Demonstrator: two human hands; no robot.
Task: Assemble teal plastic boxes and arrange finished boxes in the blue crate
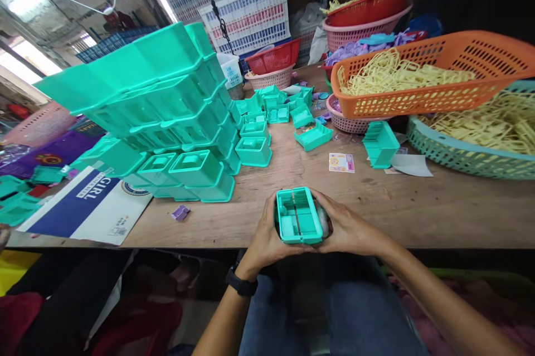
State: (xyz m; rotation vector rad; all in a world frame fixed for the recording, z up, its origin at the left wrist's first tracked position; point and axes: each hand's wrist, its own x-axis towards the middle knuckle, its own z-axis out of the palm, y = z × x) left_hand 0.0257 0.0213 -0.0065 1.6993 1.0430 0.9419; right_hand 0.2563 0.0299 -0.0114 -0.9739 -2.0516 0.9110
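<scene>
While both hands close in from either side, a small teal plastic box [299,215] sits clamped between them right at the near edge of the wooden table [418,205]. Left hand [267,233] wraps the box's left wall, fingers curled under and thumb up the side; right hand [345,229] mirrors it on the right wall, so both palms are gripping the same piece. Open face up, the box shows its inner compartments and a thin dark divider line running down the middle. Its long axis runs away from the person, near end at the table edge, far end pointing toward the back of the table. A black wristwatch [241,283] rides on the left wrist.

Off to the left, a tall leaning stack of teal boxes [167,105] dominates, well apart from the hands. More loose teal pieces [284,116] are scattered mid-table. A small sticker card [341,162] lies flat beyond the held box. On the right, an orange basket [438,74] full of pale yellow plastic parts rests over a teal basket [460,158]. A blue-and-white printed sheet [90,205] lies at the left edge.
</scene>
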